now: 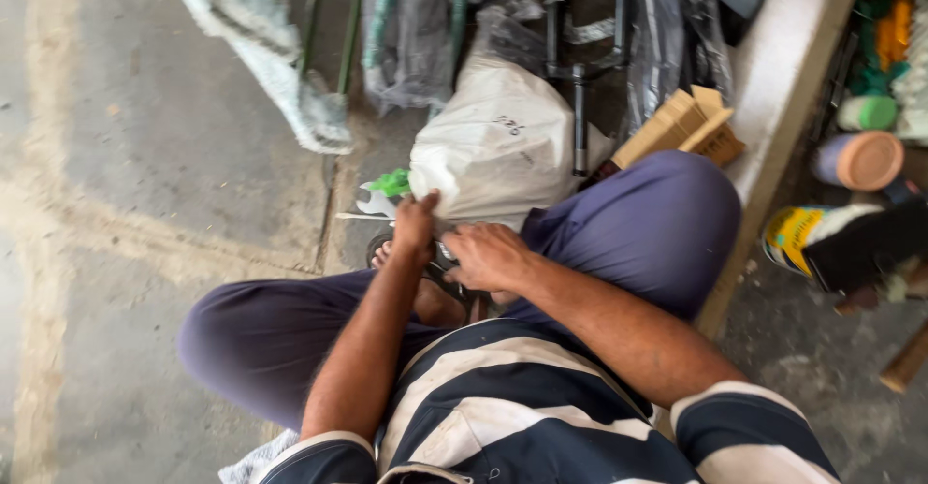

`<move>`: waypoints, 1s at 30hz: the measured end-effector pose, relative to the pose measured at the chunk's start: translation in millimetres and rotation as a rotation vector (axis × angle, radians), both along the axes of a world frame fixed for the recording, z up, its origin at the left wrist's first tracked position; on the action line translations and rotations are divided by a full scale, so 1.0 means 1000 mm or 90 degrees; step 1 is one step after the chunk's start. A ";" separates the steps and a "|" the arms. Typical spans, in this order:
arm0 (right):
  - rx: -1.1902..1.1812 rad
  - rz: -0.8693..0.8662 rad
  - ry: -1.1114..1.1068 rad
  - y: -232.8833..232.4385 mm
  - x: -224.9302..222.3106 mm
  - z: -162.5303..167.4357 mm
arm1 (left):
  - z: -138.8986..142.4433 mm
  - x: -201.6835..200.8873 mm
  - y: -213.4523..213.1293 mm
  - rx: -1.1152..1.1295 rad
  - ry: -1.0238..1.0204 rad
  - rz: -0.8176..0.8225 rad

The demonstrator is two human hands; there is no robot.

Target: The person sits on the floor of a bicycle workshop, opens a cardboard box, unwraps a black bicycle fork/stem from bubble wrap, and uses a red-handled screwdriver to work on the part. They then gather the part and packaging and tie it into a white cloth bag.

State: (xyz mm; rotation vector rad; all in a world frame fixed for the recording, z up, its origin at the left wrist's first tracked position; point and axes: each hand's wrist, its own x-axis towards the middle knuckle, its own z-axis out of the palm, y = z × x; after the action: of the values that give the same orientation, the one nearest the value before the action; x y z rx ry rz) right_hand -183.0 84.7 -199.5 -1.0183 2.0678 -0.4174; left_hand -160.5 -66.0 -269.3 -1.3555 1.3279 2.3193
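Grey concrete floor [145, 155] spreads beneath a crouched person. Both hands meet at the white sack [498, 141]: left hand [416, 223] fingers pinch its lower edge, right hand [488, 257] fingers curl around something small and hidden just below it. Sack looks unopened; a wrench [372, 204] lies beside it.
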 end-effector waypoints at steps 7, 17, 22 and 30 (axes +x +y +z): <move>-0.022 -0.016 0.017 0.011 0.012 0.017 | 0.027 0.019 0.000 -0.081 0.087 -0.013; -0.043 -0.043 0.054 0.017 0.019 0.014 | 0.039 0.004 -0.036 -0.181 0.246 0.074; -0.014 -0.014 0.030 0.005 0.015 0.019 | 0.021 0.000 -0.038 -0.179 0.193 0.052; -0.177 0.045 0.101 -0.019 0.026 0.081 | 0.008 0.005 -0.033 -0.356 0.044 -0.205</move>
State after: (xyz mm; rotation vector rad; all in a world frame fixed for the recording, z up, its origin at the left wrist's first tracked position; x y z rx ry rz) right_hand -156.7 65.5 -118.9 -1.3210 2.1457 -0.6174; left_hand -155.9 -99.2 -261.4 -1.0688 2.1443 1.8682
